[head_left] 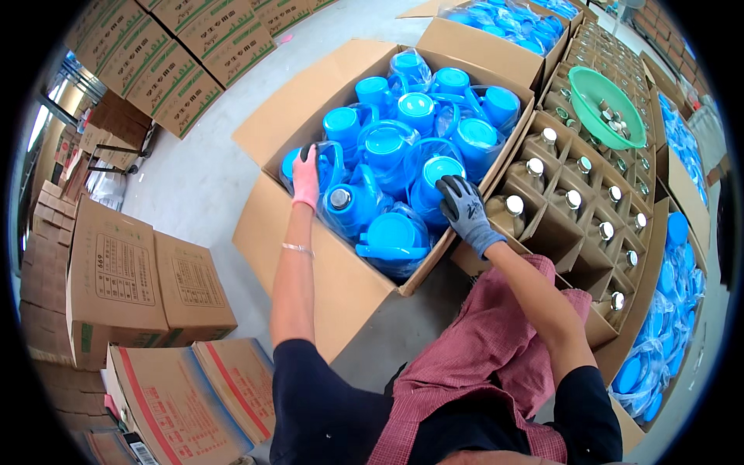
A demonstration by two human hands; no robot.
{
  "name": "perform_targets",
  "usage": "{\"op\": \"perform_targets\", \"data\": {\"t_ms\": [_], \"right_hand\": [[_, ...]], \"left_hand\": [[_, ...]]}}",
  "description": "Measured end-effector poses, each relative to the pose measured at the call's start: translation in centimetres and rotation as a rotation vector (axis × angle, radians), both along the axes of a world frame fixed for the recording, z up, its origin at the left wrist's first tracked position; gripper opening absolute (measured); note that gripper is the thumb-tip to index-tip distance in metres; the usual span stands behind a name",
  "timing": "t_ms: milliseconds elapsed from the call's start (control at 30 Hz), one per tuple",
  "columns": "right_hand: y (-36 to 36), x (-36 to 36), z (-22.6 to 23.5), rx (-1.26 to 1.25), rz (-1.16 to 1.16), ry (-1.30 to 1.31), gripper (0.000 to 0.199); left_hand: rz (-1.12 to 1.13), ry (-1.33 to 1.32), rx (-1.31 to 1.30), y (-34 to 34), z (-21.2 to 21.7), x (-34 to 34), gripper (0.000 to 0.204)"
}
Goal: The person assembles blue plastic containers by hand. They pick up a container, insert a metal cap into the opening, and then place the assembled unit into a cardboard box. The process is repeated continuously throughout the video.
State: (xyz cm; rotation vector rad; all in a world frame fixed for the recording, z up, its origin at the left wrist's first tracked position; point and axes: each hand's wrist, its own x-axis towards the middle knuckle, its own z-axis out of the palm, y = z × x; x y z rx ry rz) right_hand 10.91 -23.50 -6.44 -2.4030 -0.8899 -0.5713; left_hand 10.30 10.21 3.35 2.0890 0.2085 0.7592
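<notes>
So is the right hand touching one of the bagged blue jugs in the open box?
Touching. The head view shows the right hand resting its gloved fingers on a bagged blue jug.

a warehouse or packing floor: stacked printed cartons (167, 58) on a bare concrete floor (194, 182), open boxes of blue plastic jugs (403, 151), and divided cartons of capped glass bottles (577, 201).

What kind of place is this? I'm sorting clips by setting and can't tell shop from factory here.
Probably a warehouse or packing floor: an open carton of bagged blue plastic jugs under both gloved hands, a divided carton of capped bottles beside it, and stacked printed cartons on a concrete floor.
</notes>
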Motion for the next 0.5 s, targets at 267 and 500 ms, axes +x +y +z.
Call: {"op": "perform_targets", "data": {"t_ms": [267,500], "right_hand": [[-0.4,0.7,0.0,0.017,0.002,0.028,0.042],[0.4,0.5,-0.3,0.052,0.031,0.051,0.043]], "left_hand": [[-0.226,1.137,0.594,5.5,-10.7,4.4,0.045],[0.032,0.807,0.077,6.4,-8.6,2.3,0.046]]}}
